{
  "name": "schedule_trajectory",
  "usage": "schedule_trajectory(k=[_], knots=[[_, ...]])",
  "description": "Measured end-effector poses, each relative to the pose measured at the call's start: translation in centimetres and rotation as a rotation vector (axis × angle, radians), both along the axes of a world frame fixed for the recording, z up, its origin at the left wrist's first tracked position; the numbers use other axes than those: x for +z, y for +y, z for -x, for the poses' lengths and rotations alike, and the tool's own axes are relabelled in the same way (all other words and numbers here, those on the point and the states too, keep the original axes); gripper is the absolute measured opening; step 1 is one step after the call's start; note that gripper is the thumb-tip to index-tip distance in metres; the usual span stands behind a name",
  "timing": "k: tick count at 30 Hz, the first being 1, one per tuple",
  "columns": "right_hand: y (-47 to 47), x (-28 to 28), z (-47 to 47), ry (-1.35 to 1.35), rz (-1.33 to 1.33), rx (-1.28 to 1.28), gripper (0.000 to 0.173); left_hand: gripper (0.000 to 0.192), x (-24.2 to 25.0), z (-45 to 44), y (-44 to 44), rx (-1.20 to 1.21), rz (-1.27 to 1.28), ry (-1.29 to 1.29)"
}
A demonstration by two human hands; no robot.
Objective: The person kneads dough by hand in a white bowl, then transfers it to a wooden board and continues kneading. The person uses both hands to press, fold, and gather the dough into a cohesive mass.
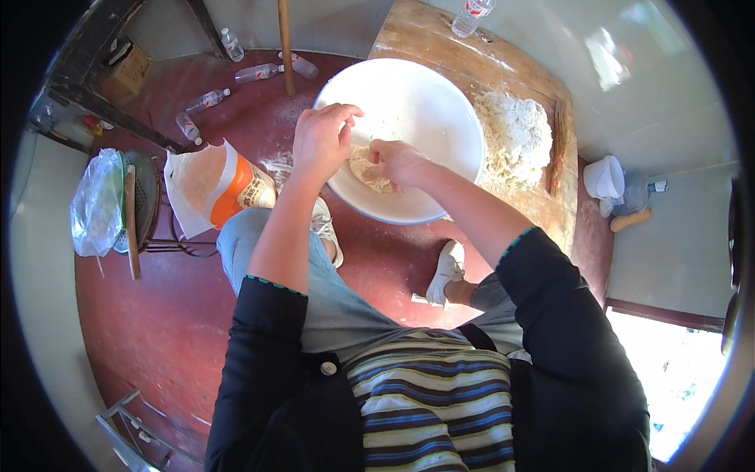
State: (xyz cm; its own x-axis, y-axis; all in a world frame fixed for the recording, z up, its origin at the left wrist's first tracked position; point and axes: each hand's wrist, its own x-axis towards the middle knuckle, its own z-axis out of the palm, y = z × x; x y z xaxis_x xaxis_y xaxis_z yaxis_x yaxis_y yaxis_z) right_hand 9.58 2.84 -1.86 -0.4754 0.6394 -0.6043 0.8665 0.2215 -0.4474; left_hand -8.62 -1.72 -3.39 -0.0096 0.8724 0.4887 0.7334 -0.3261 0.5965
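Observation:
A large white basin point(427, 127) with a blue rim stands before me, partly over the wooden board. Low on its left inner side lies a small lump of pale dough point(364, 164). My right hand point(401, 164) grips that dough, its fingertips partly hidden in it. Over the basin's left rim is my left hand point(321, 141), fingers curled inward; whether it touches the rim is hidden. To the right of the basin, a big rough heap of floury dough point(519, 133) rests on the floured wooden board point(563, 221).
An open flour sack point(236, 186) stands left of my knee. Beyond it, a chair point(152, 194) bears a plastic bag point(97, 200). Several plastic bottles point(253, 73) lie on the red floor near a wooden pole point(286, 53). A white bucket point(603, 178) sits at right.

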Motion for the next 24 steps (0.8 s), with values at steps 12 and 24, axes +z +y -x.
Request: schedule_trajectory(k=[12,24], knots=[[-3.1,-0.5,2.3,-0.172,-0.525,0.182,0.065,0.022,-0.6,0.2,0.5,0.012,-0.097,-0.049],[2.0,-0.8,-5.9,0.283,-0.133,-0.197,0.042,0.019,-0.4,0.3,0.5,-0.008,-0.073,-0.084]])
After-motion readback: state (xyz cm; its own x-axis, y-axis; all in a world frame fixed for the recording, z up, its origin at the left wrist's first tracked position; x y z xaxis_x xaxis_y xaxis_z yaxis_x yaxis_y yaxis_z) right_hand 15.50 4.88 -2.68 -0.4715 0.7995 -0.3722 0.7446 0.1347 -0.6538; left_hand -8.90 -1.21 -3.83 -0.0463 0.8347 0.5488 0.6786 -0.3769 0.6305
